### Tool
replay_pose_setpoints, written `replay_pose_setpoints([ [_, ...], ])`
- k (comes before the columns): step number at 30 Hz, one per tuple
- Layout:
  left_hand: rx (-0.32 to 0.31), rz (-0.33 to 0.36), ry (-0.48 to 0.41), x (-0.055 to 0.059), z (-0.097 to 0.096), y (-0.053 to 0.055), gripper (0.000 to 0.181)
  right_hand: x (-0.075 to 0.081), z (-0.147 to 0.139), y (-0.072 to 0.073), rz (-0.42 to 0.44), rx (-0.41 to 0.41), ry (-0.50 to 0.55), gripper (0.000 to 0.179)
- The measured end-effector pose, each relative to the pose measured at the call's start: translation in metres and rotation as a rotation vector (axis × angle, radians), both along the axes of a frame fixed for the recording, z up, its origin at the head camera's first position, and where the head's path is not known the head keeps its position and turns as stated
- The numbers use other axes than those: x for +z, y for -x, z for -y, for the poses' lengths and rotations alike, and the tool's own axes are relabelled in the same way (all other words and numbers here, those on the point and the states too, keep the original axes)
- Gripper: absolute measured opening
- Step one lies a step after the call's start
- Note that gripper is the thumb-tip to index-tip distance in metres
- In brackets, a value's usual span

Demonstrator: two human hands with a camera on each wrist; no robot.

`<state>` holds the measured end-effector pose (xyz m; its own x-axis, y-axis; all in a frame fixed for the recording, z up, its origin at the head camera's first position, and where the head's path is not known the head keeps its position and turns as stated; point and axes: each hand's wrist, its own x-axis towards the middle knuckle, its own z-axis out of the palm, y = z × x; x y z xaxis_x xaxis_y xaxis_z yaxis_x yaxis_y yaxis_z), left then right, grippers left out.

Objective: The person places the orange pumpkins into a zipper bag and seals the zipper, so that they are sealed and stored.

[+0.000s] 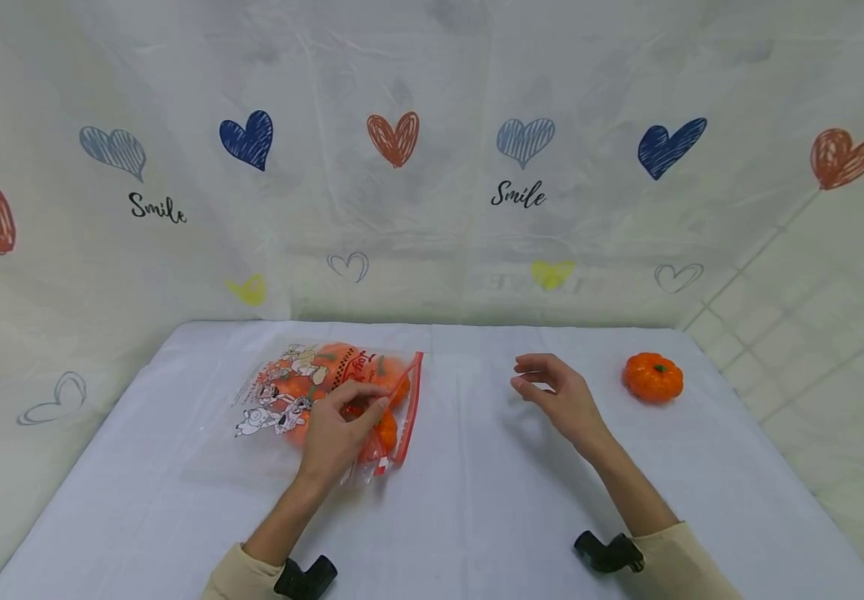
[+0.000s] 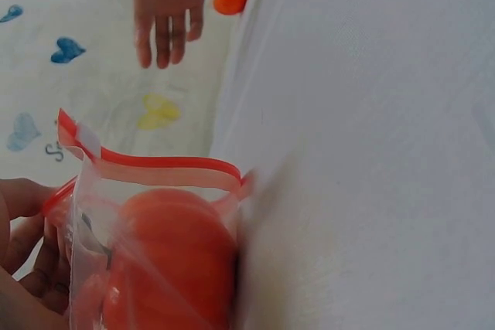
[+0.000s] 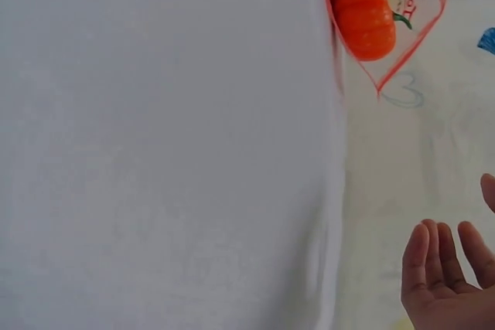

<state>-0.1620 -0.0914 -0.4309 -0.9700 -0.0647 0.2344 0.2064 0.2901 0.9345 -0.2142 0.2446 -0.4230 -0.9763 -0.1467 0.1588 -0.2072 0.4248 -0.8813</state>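
Note:
A clear zip bag [image 1: 252, 446] with red print and a red zip edge lies on the left of the table, its mouth facing right and held apart. Several small orange pumpkins [image 2: 174, 260] are inside it. My left hand [image 1: 337, 433] pinches the upper layer of the bag near its mouth. Empty, my right hand [image 1: 562, 400] hovers over the table to the right of the bag, its fingers loosely bent. One more orange pumpkin [image 1: 652, 377] with a green stem sits alone at the back right, beyond the right hand.
A white cloth covers the table [image 1: 469, 500]. Behind and beside it hangs a pale curtain [image 1: 446, 225] printed with hearts and the word Smile. Black wrist cameras are strapped at both sleeves.

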Motion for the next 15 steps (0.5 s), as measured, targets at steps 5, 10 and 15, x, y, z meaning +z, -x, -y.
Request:
replay_pose_setpoints([
  [5, 0.003, 0.004, -0.003, 0.001, 0.0, 0.0, 0.013, -0.001, -0.006, 0.001, 0.0, -0.045, 0.015, 0.042],
  [10, 0.005, 0.008, -0.005, 0.0, 0.0, 0.0, 0.013, -0.001, -0.013, 0.003, -0.009, -0.087, 0.02, 0.043],
  [15, 0.004, 0.004, -0.006, -0.001, 0.0, 0.0, 0.013, -0.002, -0.024, 0.005, -0.012, -0.135, -0.009, 0.046],
])
